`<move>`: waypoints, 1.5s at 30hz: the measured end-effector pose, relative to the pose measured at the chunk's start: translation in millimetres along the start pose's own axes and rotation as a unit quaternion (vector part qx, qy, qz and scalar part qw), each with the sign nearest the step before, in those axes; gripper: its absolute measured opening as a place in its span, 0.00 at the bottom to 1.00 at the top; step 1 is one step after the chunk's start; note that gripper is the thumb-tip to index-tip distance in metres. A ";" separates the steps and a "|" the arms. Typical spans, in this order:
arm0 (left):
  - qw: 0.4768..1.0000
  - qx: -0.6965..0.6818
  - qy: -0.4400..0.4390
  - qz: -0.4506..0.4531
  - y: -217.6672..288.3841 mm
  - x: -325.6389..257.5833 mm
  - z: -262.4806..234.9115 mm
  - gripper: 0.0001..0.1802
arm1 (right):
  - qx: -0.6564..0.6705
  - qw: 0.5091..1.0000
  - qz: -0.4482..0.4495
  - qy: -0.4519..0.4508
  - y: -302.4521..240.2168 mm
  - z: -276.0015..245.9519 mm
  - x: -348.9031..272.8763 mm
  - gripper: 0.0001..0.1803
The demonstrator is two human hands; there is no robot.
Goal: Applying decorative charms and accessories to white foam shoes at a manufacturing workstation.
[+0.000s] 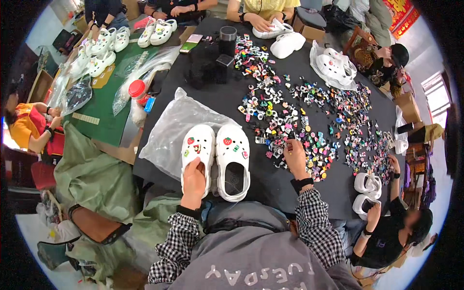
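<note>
Two white clogs stand side by side at the table's near edge, toes away from me. My left hand (194, 181) grips the left clog (200, 140), its fingers reaching into the foot opening. A strawberry charm (190, 140) and a few other small charms sit in that clog's holes. On the right clog (232, 152) are another strawberry charm (227, 141), a green one and a pinkish one. My right hand (295, 155) is at the near side of a spread of colourful shoe charms (285, 116), fingers pinched together; whatever is between the fingertips is too small to make out.
A clear plastic bag (179, 128) lies under and beyond the clogs on the black table (198, 82). Co-workers around the table handle more white clogs (274, 30). A red-lidded jar (137, 90) stands at the left, near a green mat (108, 108).
</note>
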State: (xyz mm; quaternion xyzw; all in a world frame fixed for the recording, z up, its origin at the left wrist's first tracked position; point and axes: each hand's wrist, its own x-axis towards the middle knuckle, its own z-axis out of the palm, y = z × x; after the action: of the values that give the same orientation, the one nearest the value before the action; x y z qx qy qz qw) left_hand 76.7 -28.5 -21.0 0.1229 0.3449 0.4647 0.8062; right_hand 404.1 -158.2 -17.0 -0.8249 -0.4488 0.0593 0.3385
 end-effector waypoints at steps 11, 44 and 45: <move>1.000 0.020 -0.009 0.022 1.7 -4.3 5.4 0.13 | 0.056 0.998 -0.002 -0.013 -2.5 -4.1 -1.6 0.12; 0.999 0.030 -0.003 0.031 -1.4 -0.8 1.2 0.16 | 0.058 0.998 0.031 -0.025 -2.1 -2.5 -5.8 0.09; 0.999 0.027 -0.005 0.020 -0.9 -0.1 0.5 0.16 | 0.071 0.996 0.039 -0.025 -1.5 -2.5 -6.1 0.09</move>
State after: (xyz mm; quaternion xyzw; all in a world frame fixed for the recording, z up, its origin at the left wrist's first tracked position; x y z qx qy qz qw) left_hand 77.7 -29.0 -21.1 0.1538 0.3507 0.4707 0.7949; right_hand 400.4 -163.7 -15.4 -0.8139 -0.4194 0.1248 0.3823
